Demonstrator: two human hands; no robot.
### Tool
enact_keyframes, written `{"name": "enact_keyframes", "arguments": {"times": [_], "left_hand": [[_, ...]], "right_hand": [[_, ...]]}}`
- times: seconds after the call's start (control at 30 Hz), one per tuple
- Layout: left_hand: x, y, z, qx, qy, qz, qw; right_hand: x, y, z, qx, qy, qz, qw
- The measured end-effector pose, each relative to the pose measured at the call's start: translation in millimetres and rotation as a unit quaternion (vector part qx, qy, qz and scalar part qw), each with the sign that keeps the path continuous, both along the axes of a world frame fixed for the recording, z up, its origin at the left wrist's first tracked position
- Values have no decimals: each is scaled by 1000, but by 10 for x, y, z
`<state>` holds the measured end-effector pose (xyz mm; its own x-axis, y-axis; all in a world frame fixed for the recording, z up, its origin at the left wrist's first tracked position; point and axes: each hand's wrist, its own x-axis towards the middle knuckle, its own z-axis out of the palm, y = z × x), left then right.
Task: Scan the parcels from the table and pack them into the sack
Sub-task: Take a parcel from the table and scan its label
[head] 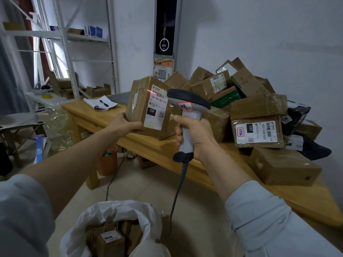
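The left grip [126, 126] is clasping the taped parcel [141, 101] by a lower corner above the tabletop [163, 145] edge. The right grip [196, 138] is wrapping the scanner [189, 103] just beside it, its head hiding part of the label [157, 110]. The sack [118, 210] is being cropped below.

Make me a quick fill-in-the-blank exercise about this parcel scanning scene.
The left hand holds a parcel whose black tag reads ____.
The right hand grips a ____ aimed at that parcel's barcode.
The open sack below the hands is ____ in colour.
Missing words: 15H; scanner; white.
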<state>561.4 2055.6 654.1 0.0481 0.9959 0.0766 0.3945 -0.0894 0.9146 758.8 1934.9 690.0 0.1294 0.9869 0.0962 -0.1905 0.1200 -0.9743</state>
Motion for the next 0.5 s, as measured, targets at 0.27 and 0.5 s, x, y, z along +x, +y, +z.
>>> {"name": "enact_keyframes", "arguments": {"times": [0.27,0.5], "left_hand": [[-132,37,-40,6,8,4,1000],[-279,11,-87,-9,10,16,1000]], "right_hand": [[-78,42,0,0,0,8,1000],[-173,63,-23,-2,5,19,1000]]}}
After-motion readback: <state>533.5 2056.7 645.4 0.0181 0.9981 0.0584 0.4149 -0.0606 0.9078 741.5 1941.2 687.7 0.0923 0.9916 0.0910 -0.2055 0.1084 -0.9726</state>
